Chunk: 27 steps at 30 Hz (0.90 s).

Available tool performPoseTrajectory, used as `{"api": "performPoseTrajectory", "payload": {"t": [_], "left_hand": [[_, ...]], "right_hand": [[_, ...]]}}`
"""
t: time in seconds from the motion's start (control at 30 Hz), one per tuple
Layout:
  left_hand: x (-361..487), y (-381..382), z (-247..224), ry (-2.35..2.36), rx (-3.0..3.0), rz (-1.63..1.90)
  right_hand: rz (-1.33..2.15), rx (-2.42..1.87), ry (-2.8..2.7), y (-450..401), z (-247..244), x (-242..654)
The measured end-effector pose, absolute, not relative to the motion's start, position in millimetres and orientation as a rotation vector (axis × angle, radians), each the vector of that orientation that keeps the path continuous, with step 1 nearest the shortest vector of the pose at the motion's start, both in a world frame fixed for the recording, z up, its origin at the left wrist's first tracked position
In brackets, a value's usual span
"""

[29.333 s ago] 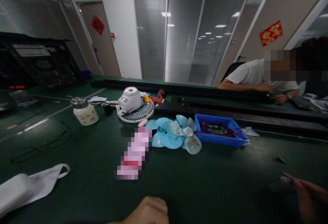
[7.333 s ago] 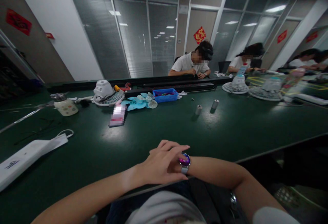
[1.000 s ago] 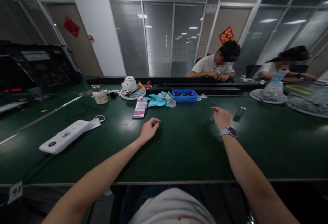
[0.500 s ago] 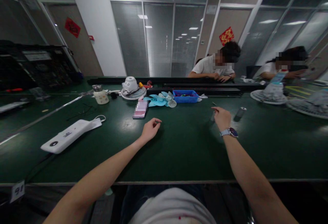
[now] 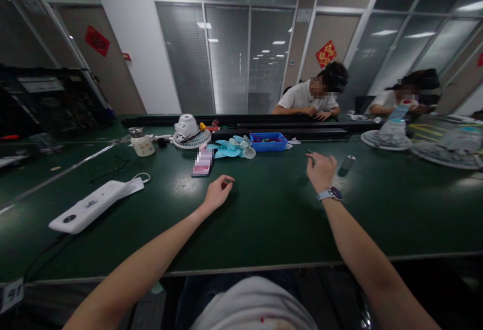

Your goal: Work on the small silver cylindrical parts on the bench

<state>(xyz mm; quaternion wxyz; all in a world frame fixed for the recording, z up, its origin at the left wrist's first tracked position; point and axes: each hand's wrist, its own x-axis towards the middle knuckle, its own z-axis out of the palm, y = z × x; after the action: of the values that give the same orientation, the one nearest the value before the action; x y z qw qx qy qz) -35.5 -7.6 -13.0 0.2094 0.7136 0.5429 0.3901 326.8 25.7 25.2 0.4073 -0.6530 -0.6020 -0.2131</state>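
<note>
My left hand (image 5: 219,191) hovers low over the green tabletop with its fingers curled and thumb near the index finger. Whatever is between them, if anything, is too small to make out. Farther right, my right hand (image 5: 320,170), with a watch (image 5: 333,193) on its wrist, has its index fingertip at a small thin metal piece (image 5: 309,151). The thumb is mostly hidden and the outer fingers are raised. Just right of this hand stands a grey metal cylinder (image 5: 347,165). In front of my left hand lie a phone (image 5: 203,162) and light-blue fan blades (image 5: 228,148).
A blue tray (image 5: 268,142) of small parts sits ahead, near a white fan part (image 5: 187,131). To the left are a jar (image 5: 142,144) and a white power strip (image 5: 96,206). Fan assemblies (image 5: 388,136) stand right. Two people work across the table.
The view has turned slightly right. My right hand has its outer fingers lifted and spread more, with its index fingertip still by the thin piece. My left hand looks nearly the same.
</note>
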Motion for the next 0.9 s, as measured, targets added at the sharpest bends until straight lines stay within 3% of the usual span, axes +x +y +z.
{"api": "performPoseTrajectory", "payload": {"t": [0.17,0.3,0.53,0.9], "left_hand": [[-20,-34,4,1.321,2.574,1.433],[11,-68,6,0.777,3.003,1.654],[44,-94,-4,0.492,3.120,1.157],[48,-98,4,0.395,3.165,0.826]], "right_hand": [[-0.453,-1.246,-2.090,-13,34,241],[-0.335,-1.058,-2.575,-36,25,180],[-0.271,-1.063,-2.817,-46,23,160],[-0.328,-1.124,-2.793,-37,6,153]]}}
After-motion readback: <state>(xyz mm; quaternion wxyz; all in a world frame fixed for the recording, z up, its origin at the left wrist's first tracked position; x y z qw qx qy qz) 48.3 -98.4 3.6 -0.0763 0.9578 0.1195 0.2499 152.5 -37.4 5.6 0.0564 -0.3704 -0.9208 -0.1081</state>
